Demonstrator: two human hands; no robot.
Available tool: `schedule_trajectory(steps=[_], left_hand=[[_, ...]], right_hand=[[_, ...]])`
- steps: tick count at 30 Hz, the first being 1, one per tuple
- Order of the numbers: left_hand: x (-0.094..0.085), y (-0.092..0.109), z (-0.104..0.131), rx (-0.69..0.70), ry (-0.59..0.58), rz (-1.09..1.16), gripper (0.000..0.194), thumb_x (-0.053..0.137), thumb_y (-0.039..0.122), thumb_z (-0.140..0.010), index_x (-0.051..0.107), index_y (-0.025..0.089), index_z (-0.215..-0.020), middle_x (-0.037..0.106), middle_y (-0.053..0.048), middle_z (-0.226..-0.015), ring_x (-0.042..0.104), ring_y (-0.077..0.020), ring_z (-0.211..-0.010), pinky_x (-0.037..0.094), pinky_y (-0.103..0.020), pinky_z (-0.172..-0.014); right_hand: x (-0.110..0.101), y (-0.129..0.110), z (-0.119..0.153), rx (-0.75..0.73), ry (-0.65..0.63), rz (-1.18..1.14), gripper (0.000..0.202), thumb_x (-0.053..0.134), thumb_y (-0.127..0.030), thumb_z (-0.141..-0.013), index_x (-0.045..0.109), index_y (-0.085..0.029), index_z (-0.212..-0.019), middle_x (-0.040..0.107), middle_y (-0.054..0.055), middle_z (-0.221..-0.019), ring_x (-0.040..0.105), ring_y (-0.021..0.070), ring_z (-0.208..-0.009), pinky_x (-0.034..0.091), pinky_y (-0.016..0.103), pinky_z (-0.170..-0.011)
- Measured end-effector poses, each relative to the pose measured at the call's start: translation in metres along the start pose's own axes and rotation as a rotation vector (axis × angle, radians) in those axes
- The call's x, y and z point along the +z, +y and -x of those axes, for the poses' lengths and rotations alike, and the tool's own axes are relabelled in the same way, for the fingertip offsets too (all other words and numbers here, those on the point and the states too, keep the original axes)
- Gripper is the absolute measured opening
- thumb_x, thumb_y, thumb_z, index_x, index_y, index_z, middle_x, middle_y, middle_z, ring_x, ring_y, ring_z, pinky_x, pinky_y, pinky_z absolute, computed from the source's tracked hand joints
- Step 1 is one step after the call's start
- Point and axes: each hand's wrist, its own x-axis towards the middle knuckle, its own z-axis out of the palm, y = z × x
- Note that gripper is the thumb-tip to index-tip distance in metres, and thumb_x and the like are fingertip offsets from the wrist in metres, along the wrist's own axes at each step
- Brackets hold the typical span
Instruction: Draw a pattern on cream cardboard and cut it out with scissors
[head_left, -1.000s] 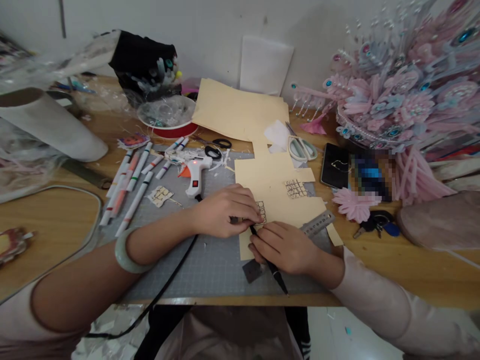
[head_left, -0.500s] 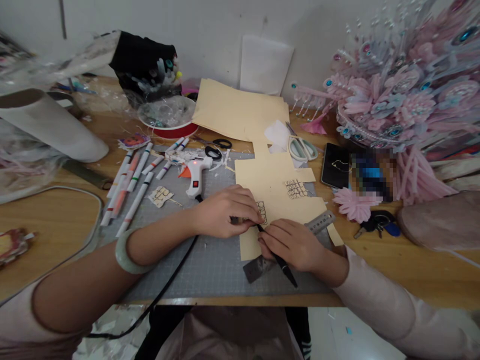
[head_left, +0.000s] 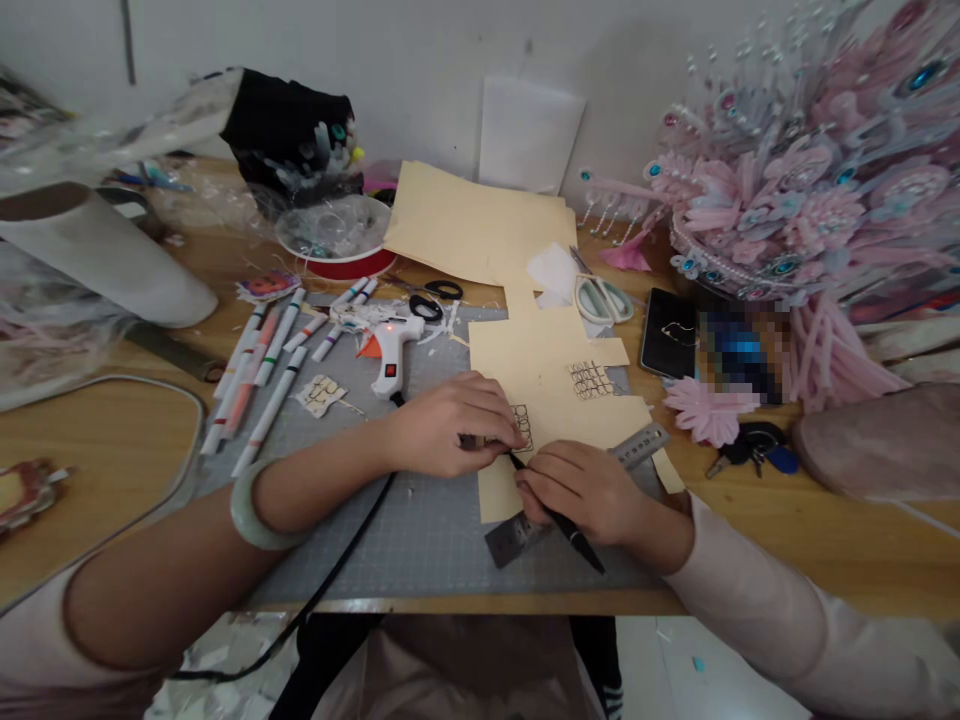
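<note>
My right hand (head_left: 581, 490) is closed around a black pen (head_left: 574, 538), its tip down on the cream card sheet (head_left: 525, 350). With bent fingers, my left hand (head_left: 454, 425) presses a small piece with black looped lines (head_left: 523, 425) onto the card, right beside the pen tip. Part of that piece is hidden under the fingers. A similar loop-patterned piece (head_left: 591, 380) lies higher up on the card. A steel ruler (head_left: 641, 447) lies slanted across the card, partly under my right hand.
A grey cutting mat (head_left: 360, 560) carries a white glue gun (head_left: 391, 355), its black cord (head_left: 360, 530) and several markers (head_left: 270, 410). Scissors (head_left: 604, 298), stacked card (head_left: 480, 220), a phone (head_left: 667, 330) and keys (head_left: 754, 450) lie around. A pink beaded headdress (head_left: 795, 200) stands at right.
The pen's tip has shifted slightly left and its rear end slightly right. Both hands otherwise stay nearly in place.
</note>
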Motion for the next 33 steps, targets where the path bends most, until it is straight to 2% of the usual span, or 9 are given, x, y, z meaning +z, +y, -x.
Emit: schedule_trajectory(steps=[5,9,15,24,33], left_hand=[[0.001,0.001,-0.001,-0.007,0.046,0.009,0.013,0.056,0.010,-0.079,0.066,0.018,-0.083,0.069,-0.004,-0.076,0.060,-0.0159,-0.075,0.045,-0.030,-0.072],[0.004,0.002,-0.002,-0.053,0.099,0.009,0.013,0.056,0.015,-0.082,0.067,0.019,-0.087,0.071,-0.004,-0.079,0.061,-0.0153,-0.076,0.046,-0.029,-0.072],[0.008,0.001,-0.002,-0.082,0.106,0.000,0.013,0.056,0.015,-0.083,0.068,0.018,-0.088,0.071,-0.004,-0.082,0.061,-0.0155,-0.078,0.046,-0.029,-0.073],[0.009,0.001,-0.003,-0.036,0.092,-0.024,0.015,0.055,0.016,-0.084,0.068,0.019,-0.088,0.072,-0.003,-0.083,0.062,-0.0151,-0.078,0.046,-0.029,-0.074],[0.010,0.001,-0.002,-0.015,0.095,-0.051,0.012,0.057,0.015,-0.083,0.068,0.018,-0.088,0.071,-0.003,-0.083,0.062,-0.0156,-0.078,0.045,-0.030,-0.074]], right_hand=[[-0.004,-0.001,-0.003,-0.017,0.098,-0.053,0.006,0.054,-0.012,-0.082,0.059,-0.010,-0.082,0.064,0.006,-0.068,0.059,0.0143,-0.067,0.054,0.026,-0.060],[-0.005,-0.001,-0.001,0.023,0.082,-0.045,0.007,0.053,-0.011,-0.082,0.059,-0.013,-0.085,0.065,0.005,-0.070,0.059,0.0138,-0.069,0.055,0.026,-0.061],[-0.008,-0.001,0.000,0.041,0.044,-0.021,0.007,0.052,-0.011,-0.082,0.059,-0.013,-0.083,0.065,0.005,-0.069,0.060,0.0141,-0.067,0.054,0.026,-0.060],[-0.006,-0.003,0.003,0.061,-0.009,0.003,0.007,0.052,-0.012,-0.083,0.059,-0.013,-0.080,0.063,0.005,-0.068,0.060,0.0143,-0.068,0.053,0.026,-0.060],[-0.005,-0.003,0.000,0.049,0.009,0.019,0.012,0.049,-0.013,-0.085,0.059,-0.013,-0.077,0.064,0.004,-0.065,0.060,0.0138,-0.064,0.053,0.025,-0.058]])
